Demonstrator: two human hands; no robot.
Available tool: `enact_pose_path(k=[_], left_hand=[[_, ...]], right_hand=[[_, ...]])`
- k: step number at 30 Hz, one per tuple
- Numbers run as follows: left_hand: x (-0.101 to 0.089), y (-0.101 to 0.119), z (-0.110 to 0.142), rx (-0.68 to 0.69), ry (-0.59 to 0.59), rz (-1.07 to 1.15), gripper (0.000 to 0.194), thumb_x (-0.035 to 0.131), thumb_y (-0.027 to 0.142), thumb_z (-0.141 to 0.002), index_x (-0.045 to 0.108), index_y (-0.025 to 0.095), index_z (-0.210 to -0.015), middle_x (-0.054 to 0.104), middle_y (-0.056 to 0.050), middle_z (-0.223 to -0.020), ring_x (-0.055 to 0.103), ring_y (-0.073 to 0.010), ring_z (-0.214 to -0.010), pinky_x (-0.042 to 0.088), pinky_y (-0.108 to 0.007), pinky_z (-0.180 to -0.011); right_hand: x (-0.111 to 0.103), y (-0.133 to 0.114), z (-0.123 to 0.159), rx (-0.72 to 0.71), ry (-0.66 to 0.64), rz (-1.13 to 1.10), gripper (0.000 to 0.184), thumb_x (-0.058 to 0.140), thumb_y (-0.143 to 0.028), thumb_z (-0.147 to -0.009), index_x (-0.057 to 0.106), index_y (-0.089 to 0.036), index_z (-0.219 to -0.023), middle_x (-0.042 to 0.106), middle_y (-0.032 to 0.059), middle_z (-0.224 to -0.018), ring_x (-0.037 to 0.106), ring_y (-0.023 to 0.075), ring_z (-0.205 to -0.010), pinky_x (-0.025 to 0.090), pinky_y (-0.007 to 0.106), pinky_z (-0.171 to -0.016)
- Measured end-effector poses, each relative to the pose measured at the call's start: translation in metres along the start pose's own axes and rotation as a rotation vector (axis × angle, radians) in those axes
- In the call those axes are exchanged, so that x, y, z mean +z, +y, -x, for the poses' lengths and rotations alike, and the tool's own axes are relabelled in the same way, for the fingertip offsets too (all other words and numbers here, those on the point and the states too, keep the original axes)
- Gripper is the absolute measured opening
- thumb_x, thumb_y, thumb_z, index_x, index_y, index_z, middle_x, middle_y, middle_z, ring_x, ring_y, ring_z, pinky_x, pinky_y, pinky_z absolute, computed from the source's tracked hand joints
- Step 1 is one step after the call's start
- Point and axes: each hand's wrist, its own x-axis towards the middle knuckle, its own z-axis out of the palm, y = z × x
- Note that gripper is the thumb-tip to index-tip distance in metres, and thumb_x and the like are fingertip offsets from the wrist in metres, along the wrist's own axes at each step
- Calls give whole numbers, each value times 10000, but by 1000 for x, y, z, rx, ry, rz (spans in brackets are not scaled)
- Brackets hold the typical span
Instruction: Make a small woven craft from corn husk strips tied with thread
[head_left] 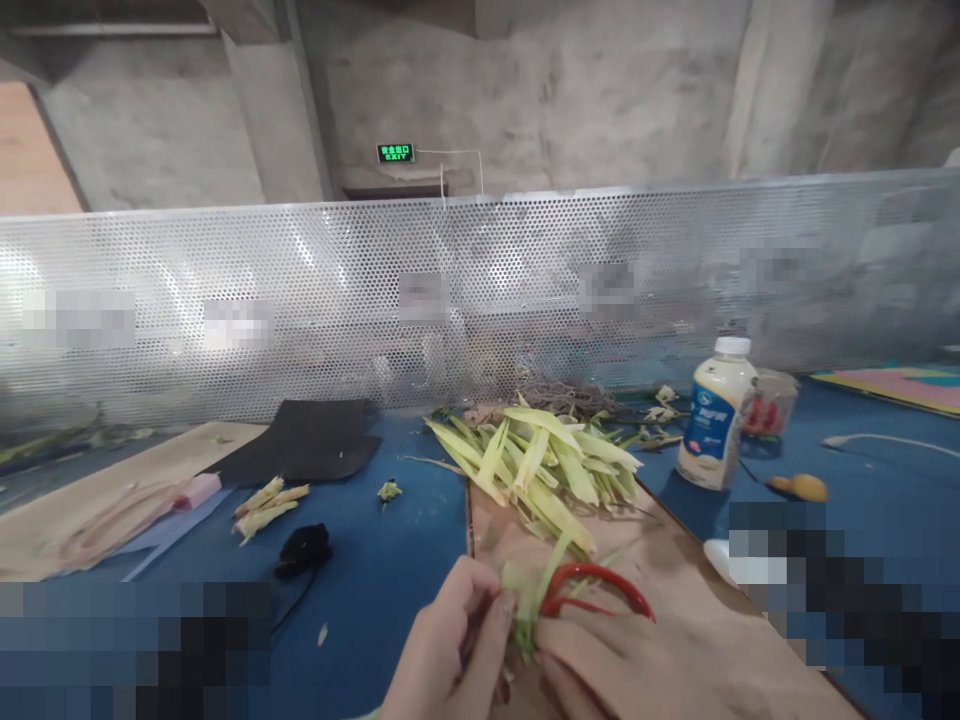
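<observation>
Between my two hands, low in the middle of the head view, is a pale green strip of corn husk [527,600]. My left hand [457,645] pinches it from the left with thumb and forefinger. From the right, the curled fingers of my right hand [600,665] close on its lower end. Just behind the right hand, a red curved loop [600,572] that looks like a scissors handle rests on the board; the rest of it is hidden. Beyond the hands lies a loose pile of yellow-green corn husks [540,455].
Brown cardboard [720,610] covers part of the blue table [420,570]. To the right stand a drink bottle [718,415] and a clear container [771,403]. Left are a black sheet [307,440], husk bundles [270,507] and a black object [304,550]. A perforated metal panel [337,310] borders the back.
</observation>
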Motion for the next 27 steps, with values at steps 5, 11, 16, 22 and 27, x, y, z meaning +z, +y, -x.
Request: enact_pose_path(k=[5, 11, 16, 22, 27], left_hand=[[-3, 5, -1, 27, 26, -52, 320, 423, 498, -790, 431, 190, -702, 434, 35, -527, 394, -86, -458, 303, -187, -441], [-2, 4, 1, 64, 34, -128, 293, 447, 471, -786, 467, 193, -696, 458, 27, -520, 407, -95, -458, 295, -193, -447], [-2, 8, 3, 89, 12, -154, 301, 414, 474, -802, 450, 199, -689, 477, 26, -513, 416, -97, -455, 303, -201, -462], [-1, 10, 3, 67, 36, -130, 317, 404, 482, -807, 452, 197, -679, 497, 17, -520, 446, -99, -465, 335, -203, -477], [-2, 8, 1, 48, 67, -84, 305, 401, 478, -812, 425, 201, -686, 490, 24, -520, 452, -104, -474, 355, -202, -488]], right_hand=[[4, 7, -7, -3, 210, -91, 78, 442, -216, -809, 517, -229, -823, 584, 22, -806, 534, 173, -746, 427, 298, -650], [8, 12, -10, -101, 116, 6, 107, 450, -210, -824, 537, -246, -875, 589, 10, -808, 521, 167, -747, 425, 294, -641], [-3, 9, -10, -235, 90, 61, 278, 303, -194, -877, 520, -215, -705, 543, 19, -638, 509, 124, -556, 440, 225, -513], [-29, -1, -13, -178, -60, 175, 146, 457, -106, -790, 552, -208, -747, 587, 20, -694, 553, 135, -639, 466, 219, -597], [-26, 6, -9, -129, 35, 252, 126, 476, -210, -794, 573, -203, -874, 614, 55, -885, 551, 198, -800, 452, 322, -699]])
